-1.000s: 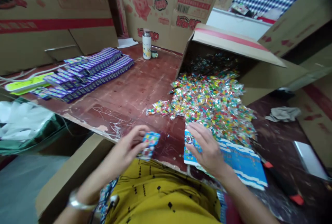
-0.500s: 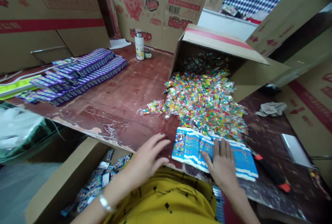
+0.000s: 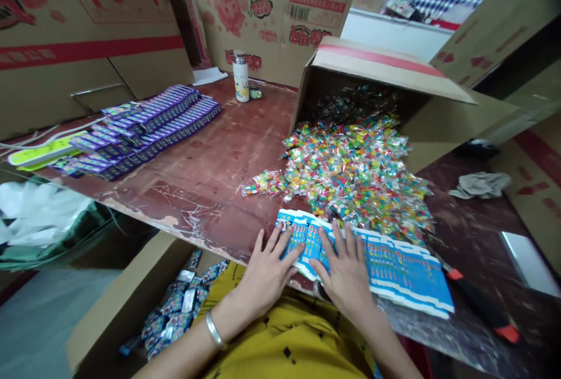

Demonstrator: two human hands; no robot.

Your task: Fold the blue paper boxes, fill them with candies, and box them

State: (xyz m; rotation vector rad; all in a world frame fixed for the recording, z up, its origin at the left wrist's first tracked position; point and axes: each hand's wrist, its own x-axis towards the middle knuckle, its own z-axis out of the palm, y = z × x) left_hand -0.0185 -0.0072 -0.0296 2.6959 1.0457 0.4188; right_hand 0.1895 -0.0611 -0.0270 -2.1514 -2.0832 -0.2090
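Blue cards (image 3: 409, 274) lie under splayed left hand (image 3: 268, 272) and right hand (image 3: 346, 274).

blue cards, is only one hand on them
No, the left hand and the right hand both rest with spread fingers on the overlapping row of blue cards.

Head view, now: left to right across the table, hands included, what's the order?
Yellow-green power strip, stacked purple boxes, white thermos, left hand, right hand, uncovered right end of the fanned blue cards, black-and-red tool handle, flat silver object.
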